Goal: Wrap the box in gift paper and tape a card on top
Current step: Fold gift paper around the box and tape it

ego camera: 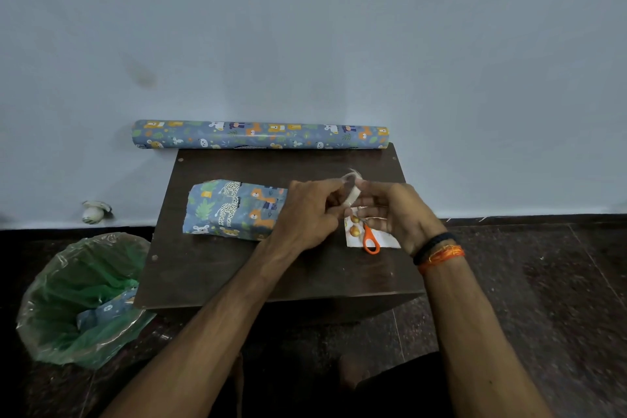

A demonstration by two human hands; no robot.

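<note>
The wrapped box lies on the surface, at nine o'clock from both hands; left hand and right hand grip a tape roll above the card and scissors

Glossy paper roll, wood table
</note>
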